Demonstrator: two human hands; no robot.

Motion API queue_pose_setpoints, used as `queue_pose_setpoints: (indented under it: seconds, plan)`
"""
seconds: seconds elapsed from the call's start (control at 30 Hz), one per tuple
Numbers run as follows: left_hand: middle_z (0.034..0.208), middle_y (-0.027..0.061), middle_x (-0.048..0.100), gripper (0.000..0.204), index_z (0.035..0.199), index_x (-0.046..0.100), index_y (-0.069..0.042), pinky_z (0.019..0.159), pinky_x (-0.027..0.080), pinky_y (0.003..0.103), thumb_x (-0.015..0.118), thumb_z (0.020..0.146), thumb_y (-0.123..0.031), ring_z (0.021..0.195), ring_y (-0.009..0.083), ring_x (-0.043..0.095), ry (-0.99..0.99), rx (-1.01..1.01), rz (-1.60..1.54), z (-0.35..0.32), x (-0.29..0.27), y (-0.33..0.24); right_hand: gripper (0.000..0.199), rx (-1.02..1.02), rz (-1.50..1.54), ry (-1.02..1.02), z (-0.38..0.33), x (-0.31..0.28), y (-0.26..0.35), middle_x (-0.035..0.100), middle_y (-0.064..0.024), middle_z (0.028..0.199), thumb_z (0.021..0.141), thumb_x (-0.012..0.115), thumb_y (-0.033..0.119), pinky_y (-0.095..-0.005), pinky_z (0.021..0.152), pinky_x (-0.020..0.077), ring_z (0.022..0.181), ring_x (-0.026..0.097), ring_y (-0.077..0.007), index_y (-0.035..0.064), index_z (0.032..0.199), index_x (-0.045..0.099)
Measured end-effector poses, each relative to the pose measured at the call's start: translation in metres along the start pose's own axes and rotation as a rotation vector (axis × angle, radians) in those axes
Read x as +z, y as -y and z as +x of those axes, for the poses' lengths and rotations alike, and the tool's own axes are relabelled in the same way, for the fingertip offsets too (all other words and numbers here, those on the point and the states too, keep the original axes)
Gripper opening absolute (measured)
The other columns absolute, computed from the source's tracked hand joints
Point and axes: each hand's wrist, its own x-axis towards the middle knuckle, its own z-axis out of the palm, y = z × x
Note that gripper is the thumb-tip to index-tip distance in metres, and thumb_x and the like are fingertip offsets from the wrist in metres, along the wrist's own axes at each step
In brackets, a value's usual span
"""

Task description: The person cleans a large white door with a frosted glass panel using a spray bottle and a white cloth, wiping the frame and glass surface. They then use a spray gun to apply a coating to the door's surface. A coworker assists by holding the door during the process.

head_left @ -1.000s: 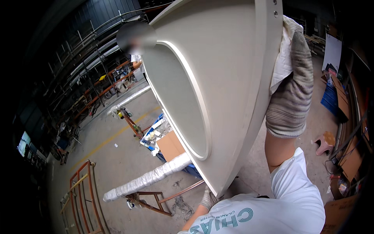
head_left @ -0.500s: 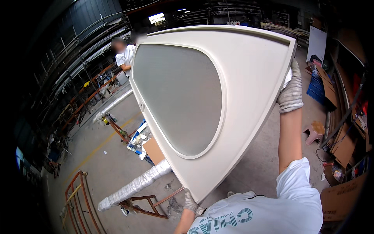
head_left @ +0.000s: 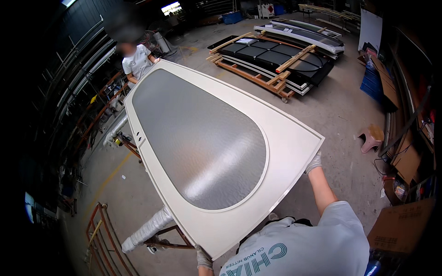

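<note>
A large white door panel (head_left: 287, 145) with a rounded, textured grey glass pane (head_left: 198, 142) lies nearly level in front of me. My right hand (head_left: 314, 163), in a pale knitted glove, is closed on its near right corner; the fingers are partly hidden beneath the edge. At the near left corner my gloved left hand (head_left: 204, 259) grips the edge, its fingertips also out of sight. A co-worker (head_left: 136, 62) in a white shirt stands at the far end with hands at the panel. Beneath the left side, a plastic-wrapped padded bar (head_left: 149, 230) sticks out.
A rusty metal frame (head_left: 99, 230) stands at lower left. Beyond the panel, a wheeled cart (head_left: 258, 78) carries stacked door panels and wood strips. To the right are a pink stool (head_left: 370, 138), cardboard box (head_left: 400, 225) and leaning boards (head_left: 407, 156). Racks of long profiles line the left.
The panel has swung from steeply tilted to nearly level, its right side coming down. My right hand has dropped with it; my left hand has shifted slightly left and down. The cart beyond is now visible.
</note>
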Motion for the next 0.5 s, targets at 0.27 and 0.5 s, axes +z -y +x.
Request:
queue_pose_setpoints:
  seconds: [0.27,0.5]
  plan:
    - [0.138,0.0147,0.042,0.083,0.141,0.032,-0.010,0.102,0.037,0.044,0.032,0.085,-0.071,0.124,0.0333,0.043,-0.220,-0.021,0.085,-0.007,-0.050,0.010,0.048,0.098,0.008,-0.097,0.006,-0.061,-0.066,0.063,-0.0101,0.109,0.092,0.035,0.045,-0.0415,0.084,0.0521,0.098,0.061,-0.0280,0.0087,0.114,0.059]
    - [0.098,0.0146,0.058,0.048,0.107,0.057,0.002,0.089,0.043,0.040,0.053,0.089,-0.042,0.091,0.0285,0.056,-0.712,0.569,0.925,-0.049,0.058,-0.064,0.051,0.111,-0.031,-0.158,0.018,-0.074,-0.070,0.061,-0.0105,0.114,0.091,0.032,0.047,-0.0400,0.091,0.0485,0.106,0.057,-0.0265,0.0091,0.116,0.056]
